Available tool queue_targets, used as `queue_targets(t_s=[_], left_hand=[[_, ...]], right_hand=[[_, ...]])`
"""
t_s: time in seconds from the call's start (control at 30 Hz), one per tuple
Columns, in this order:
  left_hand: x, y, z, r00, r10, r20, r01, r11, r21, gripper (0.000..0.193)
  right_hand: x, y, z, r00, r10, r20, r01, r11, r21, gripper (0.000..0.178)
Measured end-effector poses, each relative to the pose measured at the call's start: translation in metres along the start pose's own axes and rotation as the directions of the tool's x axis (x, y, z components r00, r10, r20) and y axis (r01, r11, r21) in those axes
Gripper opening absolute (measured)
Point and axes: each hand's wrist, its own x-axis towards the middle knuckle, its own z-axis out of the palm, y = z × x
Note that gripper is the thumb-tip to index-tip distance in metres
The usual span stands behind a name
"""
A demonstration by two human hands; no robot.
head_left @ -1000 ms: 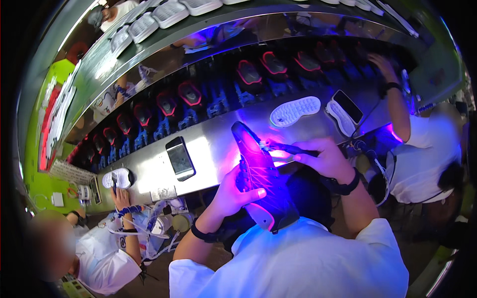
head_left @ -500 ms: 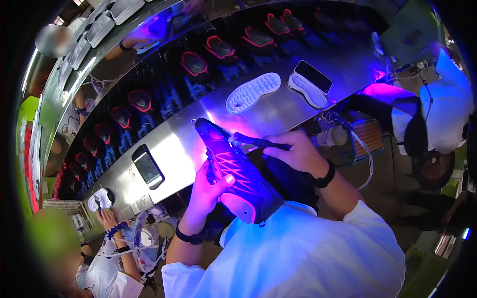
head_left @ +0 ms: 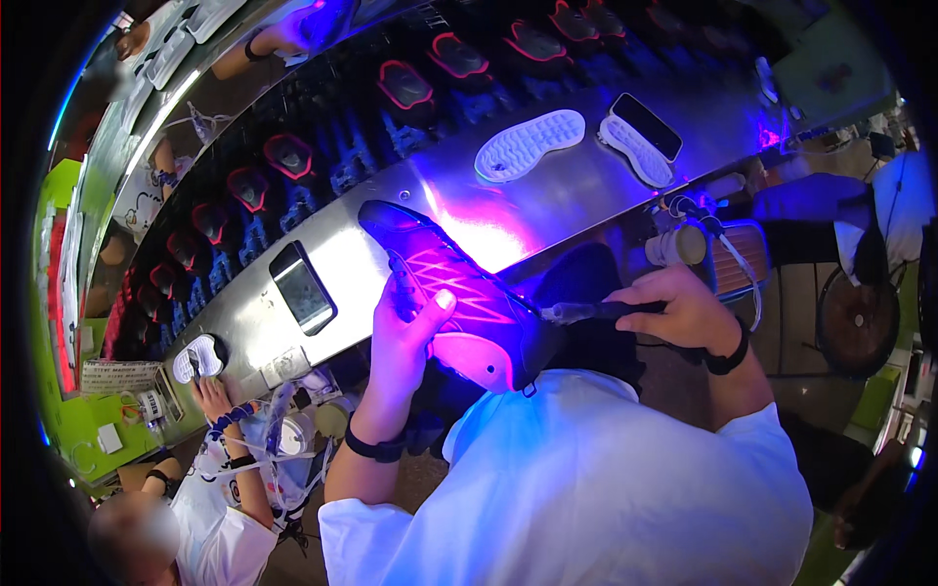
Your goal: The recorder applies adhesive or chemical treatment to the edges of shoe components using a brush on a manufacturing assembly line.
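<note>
My left hand (head_left: 403,342) is wrapped round the side of a dark shoe upper (head_left: 464,283) with pink zigzag lines, its thumb pressing on the side. The toe points up and left over the table, while the heel is close to my white shirt. In my right hand (head_left: 684,305) is a brush (head_left: 586,312) with a dark handle, pinched between thumb and fingers. Its pale tip meets the lower edge of the upper near the heel. Violet light falls across the upper and my left hand.
Along the metal table (head_left: 366,210) lie white soles (head_left: 531,146) and two phones (head_left: 302,288). Beyond runs a dark line of red-edged shoe uppers (head_left: 405,86). Jars (head_left: 674,248) stand at right. A co-worker's hand (head_left: 210,398) touches a sole at left; another person sits far right.
The brush has moved with my right hand down and right, from near the toe along the upper's edge toward the heel. My left hand keeps its grip on the slightly turned upper.
</note>
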Motion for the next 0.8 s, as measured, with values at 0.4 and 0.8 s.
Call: queue_targets(t_s=[0.4,0.8], left_hand=[[0.004,-0.009,-0.003,0.963,-0.264,0.048,0.269,0.943,-0.197,0.045],[-0.010,-0.008,0.013,0.903,-0.304,0.304,0.430,0.601,-0.674,0.062]], right_hand=[[0.009,0.004,0.000,0.946,-0.237,-0.220,0.177,0.949,-0.260,0.037],[0.054,-0.027,-0.049,0.909,-0.403,-0.105,0.356,0.882,-0.309,0.037]])
